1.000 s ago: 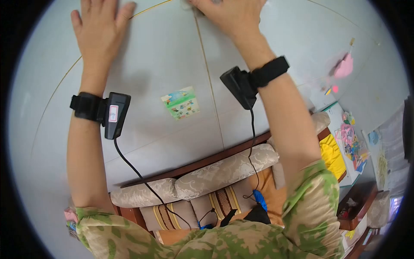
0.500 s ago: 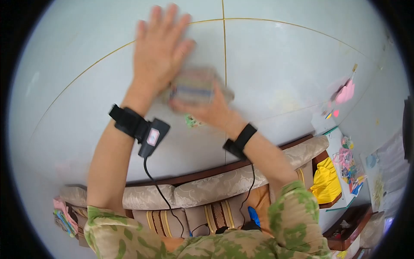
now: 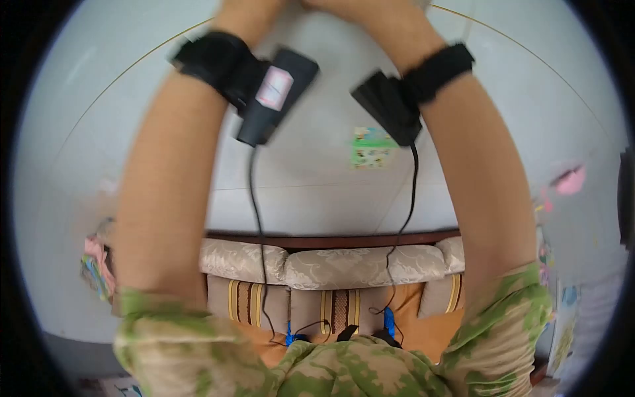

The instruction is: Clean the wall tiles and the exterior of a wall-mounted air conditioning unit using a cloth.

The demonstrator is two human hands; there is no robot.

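At the top edge of the head view, only the back part of my left hand [image 3: 254, 14] shows, close against the pale tiled wall [image 3: 317, 165]. My right hand [image 3: 370, 12] reaches inward beside it, also cut off by the frame. The fingers of both hands lie out of view, and whatever they hold or touch is hidden. Each wrist wears a black strap with a black device, the left device [image 3: 278, 96] bearing a pale label and the right device [image 3: 387, 109] plain. A cable hangs from each.
Below the wall stretches a sofa with patterned back cushions [image 3: 364, 266] and striped cushions [image 3: 340, 308]. A green picture sticker [image 3: 372, 147] is on the wall. Pink decoration [image 3: 570, 180] hangs at the right; colourful cloths [image 3: 98, 264] are at the left.
Both hands have moved up the wall to the frame's top edge. The blurred, folded cloth-like thing in my right hand is out of sight. The sofa appears more centred, and the green sticker is more exposed.
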